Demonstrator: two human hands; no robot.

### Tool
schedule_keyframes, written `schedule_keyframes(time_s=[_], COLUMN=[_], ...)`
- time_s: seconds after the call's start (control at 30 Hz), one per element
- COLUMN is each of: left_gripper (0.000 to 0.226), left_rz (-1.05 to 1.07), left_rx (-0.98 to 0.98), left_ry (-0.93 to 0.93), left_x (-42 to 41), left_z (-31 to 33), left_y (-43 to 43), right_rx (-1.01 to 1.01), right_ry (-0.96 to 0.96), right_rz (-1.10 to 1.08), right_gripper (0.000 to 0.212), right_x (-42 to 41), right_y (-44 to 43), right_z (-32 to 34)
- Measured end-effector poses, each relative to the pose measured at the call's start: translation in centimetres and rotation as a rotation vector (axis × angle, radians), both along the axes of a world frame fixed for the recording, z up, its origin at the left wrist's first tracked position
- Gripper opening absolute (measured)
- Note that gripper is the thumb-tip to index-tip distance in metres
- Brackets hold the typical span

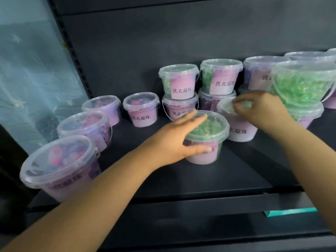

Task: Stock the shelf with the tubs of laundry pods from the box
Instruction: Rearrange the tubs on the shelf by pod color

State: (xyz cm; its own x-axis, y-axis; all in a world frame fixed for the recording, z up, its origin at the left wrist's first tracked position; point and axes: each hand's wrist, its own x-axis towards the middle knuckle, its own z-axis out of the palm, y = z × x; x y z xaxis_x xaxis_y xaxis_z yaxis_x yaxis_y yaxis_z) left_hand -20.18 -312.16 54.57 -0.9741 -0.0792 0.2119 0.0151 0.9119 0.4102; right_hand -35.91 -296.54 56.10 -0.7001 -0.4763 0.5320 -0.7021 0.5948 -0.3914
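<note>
stocking so far: the dark metal shelf (181,179) already carries many tubs. a row of clear lidded tubs of pink and purple pods (85,128) runs down its left side, and two-high stacks of tubs (179,84) stand at the back and right. the box is not in view.
front tub: a clear round plastic tub of green pods (212,124), lid on, stands upright mid-shelf, just in front of a second clear tub with a white printed label (241,132).
left hand (174,140): it holds the front tub, the fingers (192,119) laid over the lid edge and the thumb pressed on the side wall.
right hand (261,110): curled fingers pinch at the lid of the second tub. whether they hold the rim or the thin handle cannot be told.
weight: probably light to moderate, an easy one-hand load.
stiffness: the thin wall looks rigid but may flex under a hard squeeze.
surface: smooth plastic and a glossy label, likely slippery. the body narrows downward, so a grip could slide up to the rim.
fragility: the pods are soft, and a drop could pop the lid.
where to hold: round the wall just under the lid lip, or by the handle, not by the lid alone.
</note>
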Motion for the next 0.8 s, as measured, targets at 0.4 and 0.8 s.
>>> schedule_keyframes(time_s=[0.4,0.8], left_gripper=[0.036,0.049], left_rz=[0.472,0.332], left_rx=[0.296,0.099], left_ry=[0.207,0.215], left_x=[-6.8,-10.5], left_z=[-0.2,-0.6], left_y=[-8.1,-8.6], right_rx=[0.287,-0.451], right_ry=[-0.05,-0.313], right_rz=[0.295,0.389], right_gripper=[0.062,0.052], right_x=[-2.1,-3.3], right_y=[-14.6,-9.0], right_z=[6.0,9.7])
